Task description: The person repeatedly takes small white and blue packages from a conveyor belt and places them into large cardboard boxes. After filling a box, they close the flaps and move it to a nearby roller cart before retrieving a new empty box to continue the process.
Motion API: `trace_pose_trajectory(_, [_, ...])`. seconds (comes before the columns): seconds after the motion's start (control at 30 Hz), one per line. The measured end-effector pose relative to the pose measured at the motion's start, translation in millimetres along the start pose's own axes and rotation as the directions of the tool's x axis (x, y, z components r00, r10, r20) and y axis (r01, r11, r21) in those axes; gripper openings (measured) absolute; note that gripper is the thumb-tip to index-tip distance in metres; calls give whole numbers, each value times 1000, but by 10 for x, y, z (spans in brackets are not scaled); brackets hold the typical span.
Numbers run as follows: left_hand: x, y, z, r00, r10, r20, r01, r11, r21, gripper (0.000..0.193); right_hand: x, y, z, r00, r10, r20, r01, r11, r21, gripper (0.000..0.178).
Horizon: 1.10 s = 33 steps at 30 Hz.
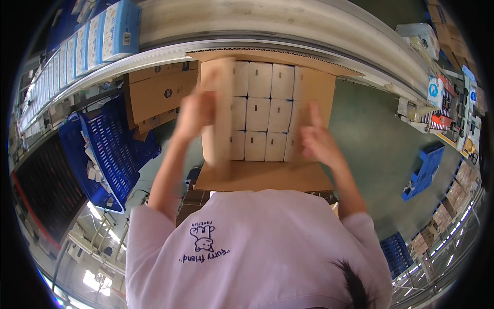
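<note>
In front of me stands an open cardboard carton [265, 176] with its far and near flaps folded outward. Rows of white packs [259, 114] fill it, each with a small dark mark on top. My left hand [198, 113] is at the carton's left side flap [221, 118]. Hand and flap are both smeared by motion, so the fingers are hard to read. My right hand [318, 138] is against the right side flap [323, 87], one finger stretched out along it and the others partly bent. I see nothing held in it.
Beyond the carton runs a conveyor with a metal rail [257, 44]. Blue and white packages [92, 41] line it at the left. Flat cardboard [159, 92] and a blue plastic crate [110, 144] stand to my left. A blue pallet [424, 170] lies at the right.
</note>
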State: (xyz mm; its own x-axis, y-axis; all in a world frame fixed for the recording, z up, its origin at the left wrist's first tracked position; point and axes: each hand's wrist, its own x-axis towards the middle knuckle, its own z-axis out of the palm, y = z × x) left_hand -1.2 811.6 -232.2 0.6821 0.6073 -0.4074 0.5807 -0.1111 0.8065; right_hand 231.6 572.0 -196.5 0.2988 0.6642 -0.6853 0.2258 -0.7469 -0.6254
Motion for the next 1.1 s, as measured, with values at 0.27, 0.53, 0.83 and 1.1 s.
trace_pose_trajectory(0.27, [308,208,569,972,103,210,-227,630,743,58,-690,-131,77,851,-247,463,502,641,-581,72])
trace_pose_trajectory(0.53, [405,1316,-437,657,751,57,-726,611,315,29,569,213,313,658,-679,-325,258,609,-750,62])
trace_pose_trajectory(0.83, [-287,-170,432,647,760,62,-619,476,624,32,580,68,317,766,-121,-631,-162,914,-372,48])
trace_pose_trajectory(1.1, [137,-486,-188,765,-94,-637,-216,895,-391,29,587,647,16,661,171,-730,-271,962,-21,55])
